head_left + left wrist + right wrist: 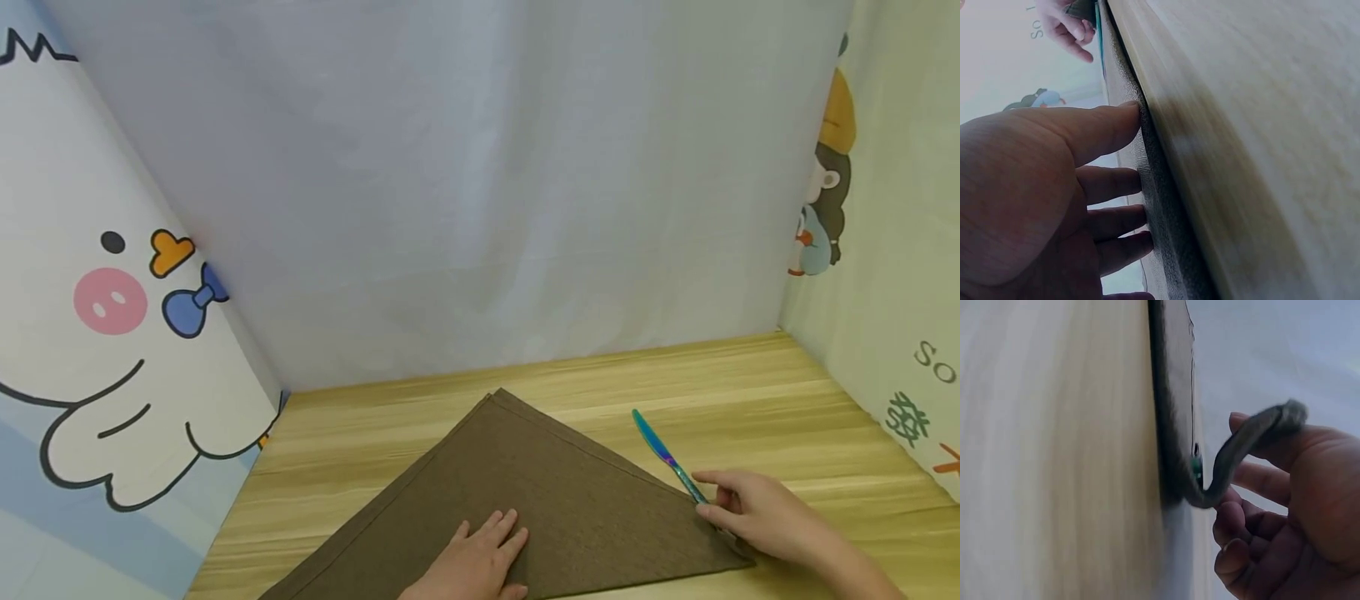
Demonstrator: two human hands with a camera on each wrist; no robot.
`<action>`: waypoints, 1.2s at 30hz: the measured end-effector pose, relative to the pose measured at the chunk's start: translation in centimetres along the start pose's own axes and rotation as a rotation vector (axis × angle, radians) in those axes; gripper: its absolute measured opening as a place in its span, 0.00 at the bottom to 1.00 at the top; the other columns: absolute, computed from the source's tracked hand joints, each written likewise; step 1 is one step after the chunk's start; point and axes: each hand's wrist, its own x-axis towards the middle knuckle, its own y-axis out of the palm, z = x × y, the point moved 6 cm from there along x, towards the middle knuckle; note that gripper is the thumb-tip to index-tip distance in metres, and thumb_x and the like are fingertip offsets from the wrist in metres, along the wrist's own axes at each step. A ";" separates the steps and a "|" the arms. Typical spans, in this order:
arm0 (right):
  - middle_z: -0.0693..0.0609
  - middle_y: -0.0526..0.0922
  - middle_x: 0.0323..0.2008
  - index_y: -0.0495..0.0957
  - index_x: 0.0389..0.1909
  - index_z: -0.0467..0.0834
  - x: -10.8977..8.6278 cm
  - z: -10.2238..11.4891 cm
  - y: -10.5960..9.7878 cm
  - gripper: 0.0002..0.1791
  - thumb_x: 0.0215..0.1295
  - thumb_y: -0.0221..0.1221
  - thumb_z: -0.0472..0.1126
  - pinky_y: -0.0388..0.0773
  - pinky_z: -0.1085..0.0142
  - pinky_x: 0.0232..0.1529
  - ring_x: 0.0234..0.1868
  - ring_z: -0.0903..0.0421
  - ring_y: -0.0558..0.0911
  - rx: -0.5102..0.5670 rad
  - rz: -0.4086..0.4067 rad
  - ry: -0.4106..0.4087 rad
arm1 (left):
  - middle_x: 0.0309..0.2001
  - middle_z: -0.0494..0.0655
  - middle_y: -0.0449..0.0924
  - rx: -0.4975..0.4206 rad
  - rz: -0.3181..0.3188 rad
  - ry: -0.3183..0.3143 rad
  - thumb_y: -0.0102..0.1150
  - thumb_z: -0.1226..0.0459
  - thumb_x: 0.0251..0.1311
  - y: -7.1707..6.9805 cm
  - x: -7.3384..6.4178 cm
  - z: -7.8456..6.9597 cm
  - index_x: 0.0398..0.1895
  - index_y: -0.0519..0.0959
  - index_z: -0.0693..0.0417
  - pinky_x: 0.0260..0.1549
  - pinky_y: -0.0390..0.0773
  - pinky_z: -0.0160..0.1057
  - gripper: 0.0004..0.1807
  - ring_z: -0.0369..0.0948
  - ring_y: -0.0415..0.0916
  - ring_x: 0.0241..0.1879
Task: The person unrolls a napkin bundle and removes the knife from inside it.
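A brown cloth napkin (555, 492), folded into a triangle, lies with its peak toward the back of the table. My left hand (480, 557) rests on it near its front edge, fingers spread and straight; in the left wrist view the fingertips press its surface. My right hand (772, 517) is at the right corner, where the napkin (1235, 450) curls up off the table between thumb and fingers in the right wrist view. An iridescent blue-purple table knife (660, 446) points to the back left, its handle over the napkin's right edge and its end hidden by the right hand.
The wood-grain table (405, 408) is bounded by a pale curtain (480, 208) behind. Printed cloth walls stand at both sides, with a cartoon chick (112, 275) at left and small figures (828, 183) at right.
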 end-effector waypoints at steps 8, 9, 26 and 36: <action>0.61 0.69 0.24 0.84 0.47 0.42 0.2 1.3 0.6 0.23 0.59 0.65 0.55 0.65 0.71 0.20 0.21 0.68 0.64 -0.121 -0.008 -0.014 | 0.72 0.46 0.57 -0.004 -0.006 0.004 0.52 0.41 0.63 0.1 -0.1 0.1 0.71 0.64 0.46 0.57 0.69 0.56 0.36 0.44 0.57 0.70; 0.61 0.69 0.24 0.85 0.44 0.44 0.1 1.4 0.5 0.20 0.59 0.65 0.54 0.65 0.71 0.21 0.22 0.68 0.65 -0.129 -0.006 -0.022 | 0.72 0.46 0.57 -0.005 -0.007 0.003 0.52 0.41 0.63 0.1 -0.1 0.1 0.71 0.64 0.46 0.57 0.69 0.57 0.36 0.44 0.57 0.70; 0.64 0.76 0.28 0.85 0.31 0.48 -2.1 -0.5 -2.6 0.09 0.68 0.59 0.44 0.69 0.70 0.23 0.26 0.69 0.69 0.033 0.127 -0.055 | 0.73 0.45 0.57 -0.006 0.006 -0.001 0.52 0.41 0.63 -0.1 -0.1 0.0 0.71 0.65 0.45 0.57 0.69 0.56 0.36 0.44 0.57 0.70; 0.59 0.69 0.24 0.81 0.45 0.39 -3.0 -2.5 -2.4 0.15 0.58 0.67 0.39 0.65 0.69 0.22 0.24 0.69 0.66 0.055 0.177 -0.035 | 0.73 0.46 0.57 -0.004 -0.006 0.004 0.52 0.41 0.63 -0.2 -0.3 -0.1 0.71 0.64 0.46 0.57 0.69 0.57 0.36 0.44 0.57 0.70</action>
